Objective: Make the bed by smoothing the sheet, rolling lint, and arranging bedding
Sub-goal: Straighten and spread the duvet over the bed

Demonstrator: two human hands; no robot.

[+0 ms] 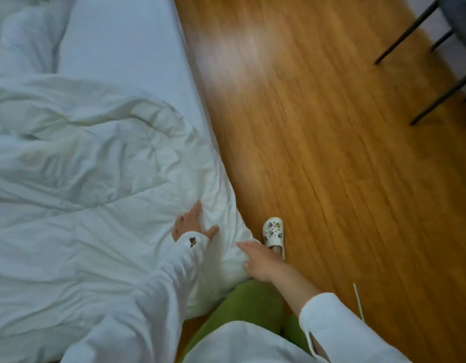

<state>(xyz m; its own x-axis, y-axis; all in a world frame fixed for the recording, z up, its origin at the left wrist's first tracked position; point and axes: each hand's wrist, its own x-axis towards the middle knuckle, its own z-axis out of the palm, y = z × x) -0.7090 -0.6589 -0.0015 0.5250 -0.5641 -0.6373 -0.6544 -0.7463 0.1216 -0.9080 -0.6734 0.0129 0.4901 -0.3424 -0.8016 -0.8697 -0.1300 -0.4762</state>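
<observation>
The duvet (77,184), white and crumpled, lies on the bed at its edge, where the left hand (191,224) presses flat with fingers spread, the right hand (258,262) pinches the overhanging corner, bare sheet (121,40) beyond, wooden floor (331,153) alongside.

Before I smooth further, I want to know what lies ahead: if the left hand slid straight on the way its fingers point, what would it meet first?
More of the crumpled white duvet; the left hand already rests on it, fingers pointing up the bed.
</observation>
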